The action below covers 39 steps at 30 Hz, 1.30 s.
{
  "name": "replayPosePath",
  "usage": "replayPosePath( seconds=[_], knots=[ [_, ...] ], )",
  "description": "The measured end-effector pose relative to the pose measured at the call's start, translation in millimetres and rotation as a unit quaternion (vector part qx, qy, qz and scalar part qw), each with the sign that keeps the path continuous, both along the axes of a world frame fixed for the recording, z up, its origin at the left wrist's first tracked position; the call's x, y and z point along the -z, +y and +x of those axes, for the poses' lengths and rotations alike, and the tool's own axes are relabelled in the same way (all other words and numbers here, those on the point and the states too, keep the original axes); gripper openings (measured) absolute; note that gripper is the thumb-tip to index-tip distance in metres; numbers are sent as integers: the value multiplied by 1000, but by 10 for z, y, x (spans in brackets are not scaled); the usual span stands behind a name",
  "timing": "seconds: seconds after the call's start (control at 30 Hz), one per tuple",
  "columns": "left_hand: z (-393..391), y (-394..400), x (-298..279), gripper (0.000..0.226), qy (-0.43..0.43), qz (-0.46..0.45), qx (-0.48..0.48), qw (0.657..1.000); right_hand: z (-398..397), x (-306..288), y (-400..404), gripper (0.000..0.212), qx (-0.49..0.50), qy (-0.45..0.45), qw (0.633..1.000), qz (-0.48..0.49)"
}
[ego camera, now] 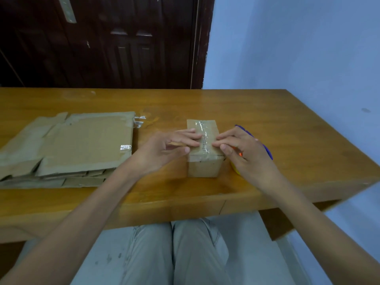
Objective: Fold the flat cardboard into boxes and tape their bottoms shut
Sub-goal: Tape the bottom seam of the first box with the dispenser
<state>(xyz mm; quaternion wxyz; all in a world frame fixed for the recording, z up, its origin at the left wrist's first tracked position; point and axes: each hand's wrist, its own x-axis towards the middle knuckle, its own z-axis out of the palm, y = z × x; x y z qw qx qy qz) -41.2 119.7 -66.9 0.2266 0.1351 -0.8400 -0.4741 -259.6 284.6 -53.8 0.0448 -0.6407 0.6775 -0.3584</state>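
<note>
Head view:

- Small cardboard box [205,149] standing on bench [246,108], roughly centre, near the front edge; taped side facing up.
- Clear tape strip [202,138] running along the top seam, wrinkled in the middle, folded over the near end.
- Left hand [164,150] resting on the box's left top half, fingers [191,138] straight and flat, pressing beside the seam; nothing gripped.
- Right hand [240,149] on the right top half, fingers extended, tips touching the tape line; pressing, not pinching.
- Likely smoothing the tape down; bottom looks sealed, judged from the strip covering the seam.
- Stack of flat cardboard [67,149] lying left of the box, well apart from it, reaching the picture's left edge; old tape scraps stuck on.
- Blue-and-yellow item [265,145] behind the right hand, mostly hidden; probably a tape dispenser, cannot say for sure.
- Handling: box probably light and hollow, walls stiff but top flaps able to cave under hard pressing; best held by the two long side walls, not the taped face.
- Flat sheets floppy at the creases, likely to slide off each other; better lifted by a long edge.
- Room: open bench behind the box and to the far right; front edge near, so box could tip off toward the lap if pushed that way.
</note>
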Motion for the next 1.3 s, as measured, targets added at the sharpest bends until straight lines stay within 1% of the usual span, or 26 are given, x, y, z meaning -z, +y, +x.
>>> replayPosePath(
  seconds=[0.13,0.27,0.37,0.5,0.57,0.7,0.8,0.93,1.03,1.13,1.3],
  knots=[
    [-7,-23,41,30,16,20,10,1000,3,43,20,22,-3,-7,1000,-5],
    [-21,-55,79,34,28,-7,11,1000,6,90,26,23,-7,-13,999,-35],
    [-17,-48,133,38,40,-26,8,999,19,104,38,24,-10,-22,999,-40],
    [22,-69,48,32,18,-6,27,999,9,78,48,26,-17,-21,999,-34],
    [-1,-45,1,32,17,-4,9,1000,4,74,54,29,-17,-23,999,-33],
    [-59,76,73,28,48,11,-53,997,-7,89,88,30,-25,-33,999,-27],
    [-63,111,128,33,75,32,-63,995,-26,108,109,31,-40,-62,997,-17],
    [-61,84,119,35,68,41,-48,996,-50,140,105,30,-47,-88,995,-20],
    [-29,33,107,41,55,54,-18,997,-69,165,100,29,-48,-109,993,-22],
    [-8,-9,87,44,38,57,7,998,-124,155,93,30,-68,-126,990,7],
    [-16,-23,89,46,40,56,4,998,-266,128,102,35,-111,-118,985,52]
  ],
)
